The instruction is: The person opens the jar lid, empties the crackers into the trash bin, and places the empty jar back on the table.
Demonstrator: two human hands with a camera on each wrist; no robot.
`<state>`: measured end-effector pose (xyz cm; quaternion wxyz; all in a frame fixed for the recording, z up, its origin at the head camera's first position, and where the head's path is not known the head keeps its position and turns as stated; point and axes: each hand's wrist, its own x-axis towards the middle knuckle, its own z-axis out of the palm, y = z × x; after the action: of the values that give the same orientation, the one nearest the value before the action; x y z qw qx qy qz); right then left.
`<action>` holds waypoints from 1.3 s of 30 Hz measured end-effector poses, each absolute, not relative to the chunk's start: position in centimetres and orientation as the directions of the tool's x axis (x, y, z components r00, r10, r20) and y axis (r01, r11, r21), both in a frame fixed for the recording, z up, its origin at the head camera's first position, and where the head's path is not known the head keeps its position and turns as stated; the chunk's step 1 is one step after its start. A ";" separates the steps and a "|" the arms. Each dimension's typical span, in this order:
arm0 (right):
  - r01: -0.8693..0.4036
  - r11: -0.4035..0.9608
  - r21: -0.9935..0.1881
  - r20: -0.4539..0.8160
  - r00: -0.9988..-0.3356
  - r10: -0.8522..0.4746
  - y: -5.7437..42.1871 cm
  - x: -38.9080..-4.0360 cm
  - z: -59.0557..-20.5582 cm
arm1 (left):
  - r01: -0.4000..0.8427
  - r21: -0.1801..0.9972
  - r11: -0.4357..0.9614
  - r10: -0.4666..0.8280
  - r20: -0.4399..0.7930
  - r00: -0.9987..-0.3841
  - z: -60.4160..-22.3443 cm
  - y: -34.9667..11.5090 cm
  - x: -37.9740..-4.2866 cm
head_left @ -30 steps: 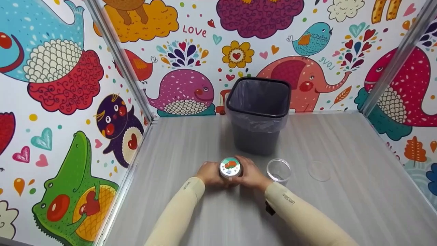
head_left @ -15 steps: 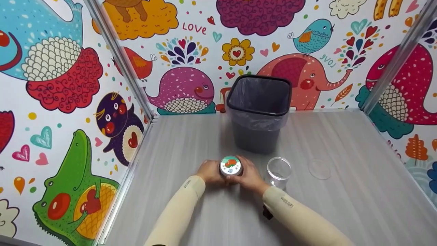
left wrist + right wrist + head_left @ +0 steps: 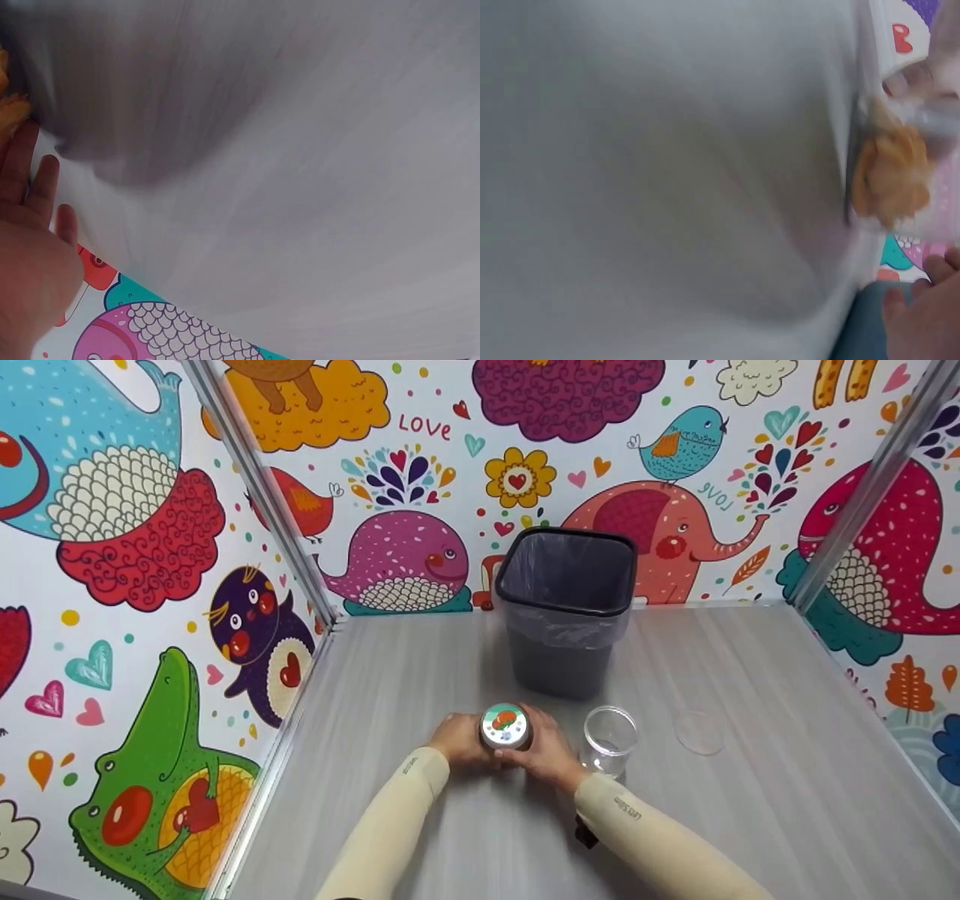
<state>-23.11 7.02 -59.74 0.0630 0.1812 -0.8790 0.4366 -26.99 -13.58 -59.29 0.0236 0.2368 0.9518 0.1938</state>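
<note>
Both hands meet at a clear jar of orange-tan pieces in the middle of the table. Its round lid bears a green and white label with a tomato picture and faces up. From the left, my left hand grips the jar's side. My right hand holds the jar near the lid, its thumb at the near edge and its fingers round the far side. In the left wrist view, orange pieces peek in beside the left hand's extended outer fingers. How far the right fingers wrap the jar body below the lid is hidden.
Just right of the right wrist stands a second clear container, uncovered. A thin transparent disc lies flat farther right. Behind the hands is a dark bin with a liner bag. Patterned walls border the grey table.
The right wrist has shifted slightly toward the person and left, baring more of the uncovered clear container. Both hands keep their hold, and the jar stays in about the same place.
</note>
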 end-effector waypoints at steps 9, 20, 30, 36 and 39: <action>-0.370 0.537 -0.758 0.231 -0.922 -0.309 7.1 -23.4 -59.4 | 0.419 0.390 0.820 0.445 0.026 -0.895 -59.5 -13.7 -27.0; -0.367 0.477 -0.798 0.188 -0.905 -0.383 7.8 -24.1 -59.0 | 0.415 0.400 0.817 0.453 0.000 -0.892 -59.6 -13.8 -27.0; -0.280 0.455 -0.845 0.234 -0.960 -0.156 5.7 -22.8 -60.0 | 0.402 0.411 0.818 0.438 0.007 -0.899 -59.0 -13.7 -27.1; -0.314 0.502 -0.806 0.214 -0.945 -0.247 6.8 -23.4 -59.5 | 0.413 0.401 0.818 0.447 0.009 -0.894 -59.0 -13.6 -27.0; -0.348 0.497 -0.795 0.213 -0.927 -0.309 7.3 -23.9 -59.4 | 0.406 0.408 0.817 0.445 0.000 -0.896 -59.1 -13.6 -26.9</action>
<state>-23.88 7.31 -59.44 0.0213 0.1899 -0.8648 0.4643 -26.93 -13.56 -59.07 0.0477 0.2235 0.9521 0.2033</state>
